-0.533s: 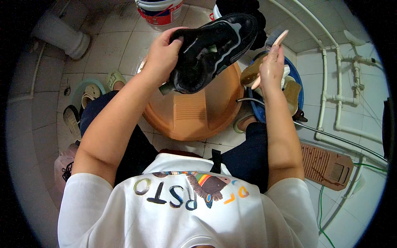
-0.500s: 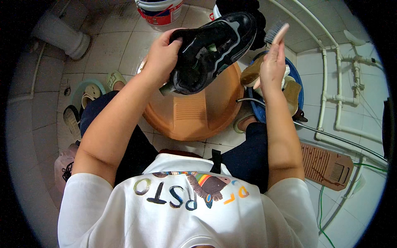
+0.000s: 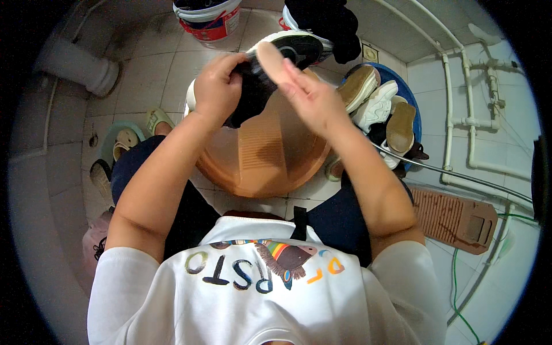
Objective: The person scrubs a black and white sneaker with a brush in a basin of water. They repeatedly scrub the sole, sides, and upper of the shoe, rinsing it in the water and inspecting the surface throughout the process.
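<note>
My left hand [image 3: 217, 86] is closed on the upper edge of a black shoe [image 3: 251, 95], tilted with part of its pale-edged sole showing at the far end. My right hand [image 3: 313, 99] grips a scrub brush [image 3: 272, 62] with a pale back. The brush lies over the shoe, its bristles turned toward it and mostly hidden. Whether they touch cannot be made out for certain. Below the shoe is a round orange-brown basin [image 3: 221, 181] with a ribbed washboard surface [image 3: 261, 146] moulded into it.
At the right, a blue tub [image 3: 415, 109] holds several shoes [image 3: 376, 106]. A brown washboard [image 3: 451, 217] lies beyond my right elbow, near white wall pipes [image 3: 451, 132]. A hose [image 3: 454, 171] crosses there. Ahead stand a red-and-white bucket [image 3: 214, 26] and dark cloth [image 3: 328, 23].
My right hand has swung left, bringing the brush from beside the blue tub onto the shoe. My left hand has turned the shoe, so its sole edge now shows.
</note>
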Motion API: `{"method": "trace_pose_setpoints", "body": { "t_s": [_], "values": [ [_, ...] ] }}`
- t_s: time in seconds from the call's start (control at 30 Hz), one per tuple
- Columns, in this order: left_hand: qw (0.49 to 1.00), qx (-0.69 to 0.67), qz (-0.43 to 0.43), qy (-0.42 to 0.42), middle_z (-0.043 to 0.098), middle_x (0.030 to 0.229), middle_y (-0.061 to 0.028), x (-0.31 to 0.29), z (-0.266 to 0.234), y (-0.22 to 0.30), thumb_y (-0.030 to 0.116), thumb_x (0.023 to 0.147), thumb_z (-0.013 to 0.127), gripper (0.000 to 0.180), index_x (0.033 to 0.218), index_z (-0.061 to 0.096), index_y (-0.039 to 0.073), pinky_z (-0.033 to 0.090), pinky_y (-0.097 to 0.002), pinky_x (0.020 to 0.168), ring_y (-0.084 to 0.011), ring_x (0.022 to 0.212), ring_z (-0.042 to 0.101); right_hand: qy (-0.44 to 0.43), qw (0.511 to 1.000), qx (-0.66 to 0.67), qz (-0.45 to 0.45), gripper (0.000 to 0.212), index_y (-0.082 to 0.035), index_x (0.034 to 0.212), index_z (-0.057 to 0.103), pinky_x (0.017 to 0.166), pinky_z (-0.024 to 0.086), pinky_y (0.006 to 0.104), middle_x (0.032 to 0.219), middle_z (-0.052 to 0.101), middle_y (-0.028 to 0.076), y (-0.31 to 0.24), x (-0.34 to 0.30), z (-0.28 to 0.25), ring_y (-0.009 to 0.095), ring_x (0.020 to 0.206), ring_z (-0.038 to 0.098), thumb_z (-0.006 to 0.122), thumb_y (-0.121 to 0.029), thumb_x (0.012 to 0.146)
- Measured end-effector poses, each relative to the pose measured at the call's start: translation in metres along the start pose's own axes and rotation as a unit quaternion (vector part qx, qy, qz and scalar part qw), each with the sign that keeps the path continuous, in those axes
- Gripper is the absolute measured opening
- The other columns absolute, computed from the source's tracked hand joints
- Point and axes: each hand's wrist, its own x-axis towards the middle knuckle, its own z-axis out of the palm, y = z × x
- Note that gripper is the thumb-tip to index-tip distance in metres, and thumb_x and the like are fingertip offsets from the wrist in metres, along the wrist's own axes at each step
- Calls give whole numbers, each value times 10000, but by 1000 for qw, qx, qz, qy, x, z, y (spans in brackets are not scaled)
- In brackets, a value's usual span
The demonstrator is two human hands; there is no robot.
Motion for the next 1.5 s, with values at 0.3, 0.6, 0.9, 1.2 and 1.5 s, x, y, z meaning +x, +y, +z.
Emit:
{"method": "trace_pose_setpoints", "body": {
  "t_s": [0.3, 0.6, 0.9, 1.2, 1.5],
  "values": [
    [974, -191, -111, 50, 512, 794, -53, -8, 9, 3, -100, 657, 485, 260, 883, 474, 27, 427, -251, 711, -155, 758, 520, -3, 999, -2, 37, 455, -266, 1271, 450, 770, 468, 365, 934, 617, 203, -5, 5, -2, 355, 879, 603, 516, -424, 849],
    [946, -285, -147, 33, 476, 825, -44, -9, 8, 2, -108, 692, 492, 253, 883, 408, 35, 403, -225, 736, -116, 777, 483, 16, 999, -27, 3, 452, -221, 1266, 464, 764, 475, 378, 954, 628, 174, 6, 5, 2, 326, 888, 608, 499, -412, 857],
    [957, -247, -150, 8, 531, 858, -72, -14, 11, 0, -111, 712, 503, 253, 887, 387, 30, 431, -236, 750, -124, 818, 530, -10, 1000, 7, 16, 502, -256, 1291, 430, 806, 464, 354, 1001, 617, 188, 6, 3, 1, 315, 915, 610, 516, -450, 837],
    [950, -273, -148, 8, 443, 834, -35, -15, 13, 6, -125, 675, 465, 280, 869, 377, 56, 397, -236, 786, -131, 831, 490, 9, 999, 34, -8, 491, -225, 1294, 430, 828, 450, 357, 1024, 605, 196, 1, 0, 9, 330, 948, 590, 517, -409, 847],
    [963, -227, -141, -24, 528, 854, -74, -12, 12, 12, -122, 686, 474, 257, 817, 351, 62, 401, -233, 755, -130, 808, 494, 62, 991, 111, -52, 494, -244, 1281, 448, 831, 450, 364, 1037, 612, 172, 10, -3, 24, 298, 964, 592, 525, -440, 835]
  ]
}}
